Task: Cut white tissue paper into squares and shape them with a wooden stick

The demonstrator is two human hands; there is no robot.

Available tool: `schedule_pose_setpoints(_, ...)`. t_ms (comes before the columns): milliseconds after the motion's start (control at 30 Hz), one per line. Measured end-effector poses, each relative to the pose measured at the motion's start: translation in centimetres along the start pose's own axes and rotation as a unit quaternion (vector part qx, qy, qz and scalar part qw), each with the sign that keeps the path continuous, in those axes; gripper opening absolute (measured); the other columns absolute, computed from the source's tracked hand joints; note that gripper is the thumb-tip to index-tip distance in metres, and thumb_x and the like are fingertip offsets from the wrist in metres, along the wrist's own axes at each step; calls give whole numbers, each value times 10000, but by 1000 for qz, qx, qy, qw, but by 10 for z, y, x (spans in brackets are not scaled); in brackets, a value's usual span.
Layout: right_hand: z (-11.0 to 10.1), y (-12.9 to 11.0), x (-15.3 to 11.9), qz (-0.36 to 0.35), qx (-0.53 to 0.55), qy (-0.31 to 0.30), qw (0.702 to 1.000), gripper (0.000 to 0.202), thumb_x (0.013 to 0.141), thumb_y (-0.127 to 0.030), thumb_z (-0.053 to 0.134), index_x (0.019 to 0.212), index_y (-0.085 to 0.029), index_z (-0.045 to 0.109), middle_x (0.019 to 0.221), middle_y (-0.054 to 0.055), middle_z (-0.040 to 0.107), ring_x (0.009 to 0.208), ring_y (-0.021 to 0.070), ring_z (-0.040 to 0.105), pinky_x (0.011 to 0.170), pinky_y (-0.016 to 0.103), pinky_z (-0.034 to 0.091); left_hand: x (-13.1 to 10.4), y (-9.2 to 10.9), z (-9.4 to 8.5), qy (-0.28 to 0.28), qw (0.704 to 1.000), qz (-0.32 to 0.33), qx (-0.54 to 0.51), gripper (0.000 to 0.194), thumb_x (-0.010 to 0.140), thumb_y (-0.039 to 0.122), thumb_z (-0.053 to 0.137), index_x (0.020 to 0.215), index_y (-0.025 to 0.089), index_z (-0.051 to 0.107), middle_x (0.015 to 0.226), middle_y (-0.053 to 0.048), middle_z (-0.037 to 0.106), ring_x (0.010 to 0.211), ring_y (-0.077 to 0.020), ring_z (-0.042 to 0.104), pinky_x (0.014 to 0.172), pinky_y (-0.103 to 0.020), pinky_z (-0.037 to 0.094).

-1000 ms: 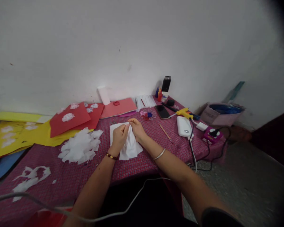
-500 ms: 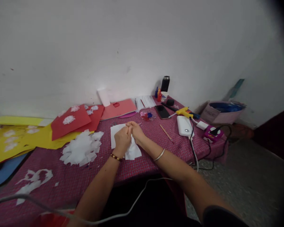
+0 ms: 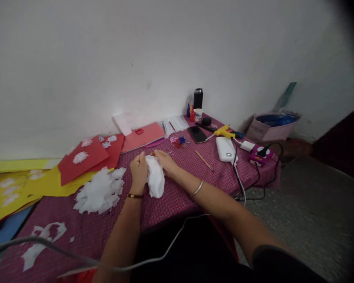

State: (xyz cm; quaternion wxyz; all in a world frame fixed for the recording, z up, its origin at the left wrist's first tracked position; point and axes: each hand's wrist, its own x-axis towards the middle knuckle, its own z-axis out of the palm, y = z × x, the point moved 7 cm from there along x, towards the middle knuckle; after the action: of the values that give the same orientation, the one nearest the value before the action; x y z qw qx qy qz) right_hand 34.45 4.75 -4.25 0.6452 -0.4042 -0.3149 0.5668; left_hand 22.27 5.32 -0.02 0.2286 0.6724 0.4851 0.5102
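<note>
Between my two hands is a white tissue paper (image 3: 155, 179), hanging in a loose fold over the checked tablecloth. My left hand (image 3: 139, 169) is closed on its left upper edge, thumb and fingers pinched together. At the opposite side, my right hand (image 3: 164, 160) grips the upper right edge; part of its fingers is hidden behind the paper. A pile of torn white tissue pieces (image 3: 98, 190) lies to the left of my left hand. Beyond my right hand sits a clear palette (image 3: 179, 140) with pink and blue paint.
Red cards with paper flowers (image 3: 85, 155) and yellow sheets (image 3: 51, 179) cover the left side. To the right are a pencil (image 3: 204, 161), a phone (image 3: 197, 134), a yellow glue gun (image 3: 225, 132), a white power bank (image 3: 225, 149) and a purple socket adapter (image 3: 261, 155). A white cable (image 3: 165, 253) crosses my lap.
My hands, close together before, have moved apart, with the left shifting left. The tissue, partly flat on the table before, now hangs between them. The view has turned slightly.
</note>
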Motion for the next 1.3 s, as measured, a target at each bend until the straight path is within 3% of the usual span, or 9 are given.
schedule_pose_setpoints(100, 1, 0, -1, 26, 17, -44, 999, 267, 780, -399, 649, 663, -173, 571, 552, -44, 557, 498, 102, 467, 512, 233, 358, 0, -6, -7, 22, 999, -21, -35, 450, 900, 461, 456, 550, 225, 298, 538, 52, 285, 516, -109, 273, 498, -270, 217)
schedule_pose_setpoints(233, -2, 0, 0, 18, 26, -29, 999, 236, 725, -340, 710, 664, -177, 550, 523, -72, 532, 473, 84, 437, 497, 217, 335, -1, -3, -8, 23, 998, -15, -50, 440, 892, 457, 474, 559, 222, 308, 555, 50, 273, 531, -107, 270, 504, -267, 218)
schedule_pose_setpoints(433, -10, 0, 7, -8, 43, 10, 999, 334, 789, -443, 635, 629, -201, 469, 495, -82, 467, 455, 83, 389, 476, 222, 315, -11, 19, -1, -5, 996, 80, 48, 442, 921, 422, 451, 558, 216, 304, 538, 46, 299, 539, -119, 300, 539, -285, 216)
schedule_pose_setpoints(600, -3, 8, -3, 12, 26, -14, 999, 360, 772, -470, 656, 616, -208, 466, 495, -66, 479, 457, 100, 415, 487, 240, 354, -25, 29, 18, -59, 982, 143, 105, 390, 939, 355, 406, 578, 219, 350, 549, 25, 404, 544, -137, 361, 572, -295, 235)
schedule_pose_setpoints(900, 17, 25, -21, 59, -40, -65, 995, 273, 800, -406, 620, 629, -205, 550, 495, -38, 540, 473, 121, 458, 492, 242, 371, -7, 8, 0, 27, 958, 89, 271, 331, 951, 331, 474, 643, 211, 498, 632, -47, 564, 576, -182, 467, 572, -313, 196)
schedule_pose_setpoints(1133, 1, 18, -5, 39, -36, -38, 998, 330, 761, -449, 673, 599, -206, 520, 501, -38, 537, 524, 139, 495, 526, 259, 400, -33, 33, 29, -48, 960, 172, 214, 301, 973, 299, 435, 714, 203, 553, 705, -47, 623, 647, -173, 523, 613, -307, 281)
schedule_pose_setpoints(1200, -5, 12, 0, 34, -36, -31, 998, 348, 760, -485, 676, 613, -203, 535, 512, -37, 550, 533, 141, 509, 538, 262, 411, -32, 35, 25, -41, 967, 167, 188, 333, 975, 305, 425, 669, 206, 514, 659, -27, 585, 619, -158, 491, 605, -304, 276)
schedule_pose_setpoints(1300, -14, -2, 4, 31, -9, -27, 999, 386, 788, -554, 644, 658, -199, 568, 550, -23, 593, 539, 141, 534, 554, 263, 428, -21, 27, 2, 15, 982, 129, 134, 408, 975, 337, 410, 587, 214, 394, 558, 14, 458, 544, -137, 395, 577, -306, 238)
